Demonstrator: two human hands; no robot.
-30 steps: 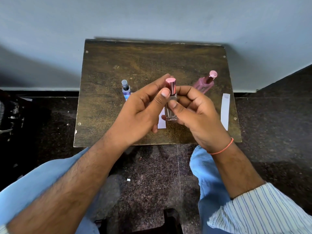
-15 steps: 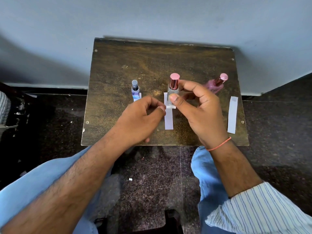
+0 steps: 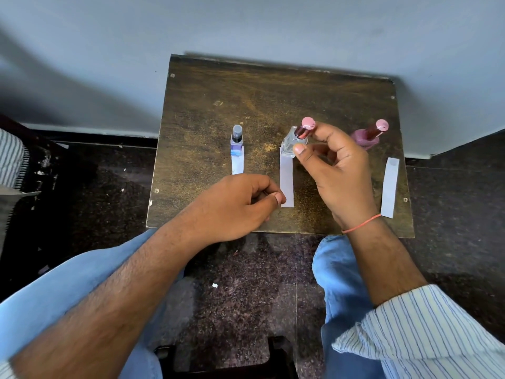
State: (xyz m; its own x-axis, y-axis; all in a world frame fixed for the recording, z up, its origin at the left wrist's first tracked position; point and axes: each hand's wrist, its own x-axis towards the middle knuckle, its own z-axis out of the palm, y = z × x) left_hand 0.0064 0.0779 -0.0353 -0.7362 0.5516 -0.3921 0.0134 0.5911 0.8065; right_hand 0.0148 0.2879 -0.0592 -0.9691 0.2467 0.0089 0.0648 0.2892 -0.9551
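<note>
A clear glass bottle (image 3: 290,142) with a pink cap stands tilted at the far end of a white paper strip (image 3: 286,184) on the small brown table (image 3: 207,105). My right hand (image 3: 338,170) pinches that bottle between thumb and fingers. My left hand (image 3: 240,201) rests at the table's near edge with curled fingers, its thumb tip beside the strip's near end; nothing shows in its grip.
A blue bottle (image 3: 236,140) with a dark cap stands on a second strip at the left. A mauve bottle (image 3: 367,135) with a pink cap leans at the right, near a third strip (image 3: 390,187). The wall runs behind the table; dark floor surrounds it.
The clear bottle went from mid-air between both hands down onto the strip. My left hand let go and drew back to the near edge.
</note>
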